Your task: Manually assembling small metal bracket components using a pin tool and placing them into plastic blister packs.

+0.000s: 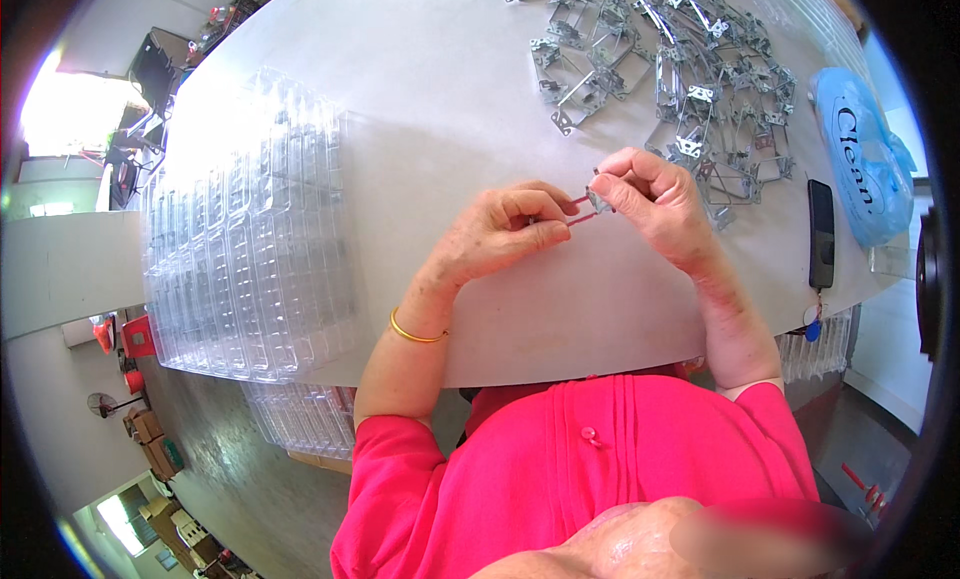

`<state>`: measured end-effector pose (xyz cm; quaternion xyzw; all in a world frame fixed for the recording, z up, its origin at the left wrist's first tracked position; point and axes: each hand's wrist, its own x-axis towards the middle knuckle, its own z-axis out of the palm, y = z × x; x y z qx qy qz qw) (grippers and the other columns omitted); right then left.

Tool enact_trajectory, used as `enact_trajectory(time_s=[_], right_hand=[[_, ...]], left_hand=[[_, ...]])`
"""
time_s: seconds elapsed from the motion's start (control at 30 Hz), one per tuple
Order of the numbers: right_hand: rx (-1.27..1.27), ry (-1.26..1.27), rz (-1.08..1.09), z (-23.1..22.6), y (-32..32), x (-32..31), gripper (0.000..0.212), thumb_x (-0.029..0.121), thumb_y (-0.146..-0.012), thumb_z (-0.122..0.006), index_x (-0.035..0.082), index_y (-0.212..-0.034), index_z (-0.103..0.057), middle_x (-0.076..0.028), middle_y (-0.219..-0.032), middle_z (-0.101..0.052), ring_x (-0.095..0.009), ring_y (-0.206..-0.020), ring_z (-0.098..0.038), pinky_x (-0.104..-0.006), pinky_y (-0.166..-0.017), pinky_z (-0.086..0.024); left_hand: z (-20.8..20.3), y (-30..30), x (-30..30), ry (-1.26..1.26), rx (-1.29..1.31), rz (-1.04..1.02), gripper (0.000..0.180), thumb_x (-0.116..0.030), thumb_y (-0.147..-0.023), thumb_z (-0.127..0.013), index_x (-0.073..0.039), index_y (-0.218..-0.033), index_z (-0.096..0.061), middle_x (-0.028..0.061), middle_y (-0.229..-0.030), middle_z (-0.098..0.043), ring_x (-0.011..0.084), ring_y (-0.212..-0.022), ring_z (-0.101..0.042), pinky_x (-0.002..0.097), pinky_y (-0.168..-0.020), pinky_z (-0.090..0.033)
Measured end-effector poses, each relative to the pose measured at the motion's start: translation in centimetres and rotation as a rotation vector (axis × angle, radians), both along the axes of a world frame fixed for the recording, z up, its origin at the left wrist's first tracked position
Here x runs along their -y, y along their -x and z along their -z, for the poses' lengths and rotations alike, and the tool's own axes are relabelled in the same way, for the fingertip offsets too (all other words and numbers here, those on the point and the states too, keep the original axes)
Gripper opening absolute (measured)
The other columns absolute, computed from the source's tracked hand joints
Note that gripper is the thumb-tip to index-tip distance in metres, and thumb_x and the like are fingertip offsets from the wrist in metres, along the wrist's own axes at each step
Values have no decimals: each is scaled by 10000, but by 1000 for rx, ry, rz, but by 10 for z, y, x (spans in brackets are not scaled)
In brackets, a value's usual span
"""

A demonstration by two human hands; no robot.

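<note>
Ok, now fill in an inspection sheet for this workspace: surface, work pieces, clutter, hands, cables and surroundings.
Surface: pale table, with clear plastic trays stacked at its left.
Work pieces: small metal piece held up between the hands; metal frames heaped loosely at the far right.
Clutter: dark phone and blue plastic bag at the right edge.
Hands: left hand and right hand both pinch the small metal piece; finer grip details are hidden.
Cables: nothing seen.
Surroundings: grey floor, fan and cardboard boxes to the left.
</note>
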<state>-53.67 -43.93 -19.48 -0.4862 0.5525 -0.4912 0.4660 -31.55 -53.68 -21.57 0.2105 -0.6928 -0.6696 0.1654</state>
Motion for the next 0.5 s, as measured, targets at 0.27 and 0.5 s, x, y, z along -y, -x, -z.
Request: enact_trajectory(time_s=[0.27, 0.5], right_hand=[[331, 65, 254, -9, 4, 2, 69, 143, -1014, -651, 83, -1007, -618, 23, -782, -629, -21, -615, -526, -190, -541, -404], [194, 151, 172, -2, -1, -1, 82, 86, -1011, -635, 60, -1057, -572, -91, -954, -735, -82, -724, -658, -222, -630, -533]], left_hand=[[-3, -3, -1, -420, -104, -7, 199, -176, -1008, -639, 19, -977, -669, 183, -1161, -695, 180, -891, -708, 320, -778, -573], [-1, -4, 1, -607, -286, -89, 193, -188, -1036, -569, -24, -939, -602, 304, -1153, -669, 310, -898, -747, 398, -760, -613]])
